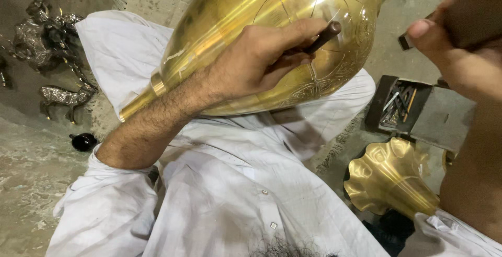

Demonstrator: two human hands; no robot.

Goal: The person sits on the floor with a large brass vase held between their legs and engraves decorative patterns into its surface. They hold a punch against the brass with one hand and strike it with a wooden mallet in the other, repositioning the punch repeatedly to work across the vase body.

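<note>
Nothing like that is to be seen here: no packages, labels, signs or screens anywhere in the shot.
</note>
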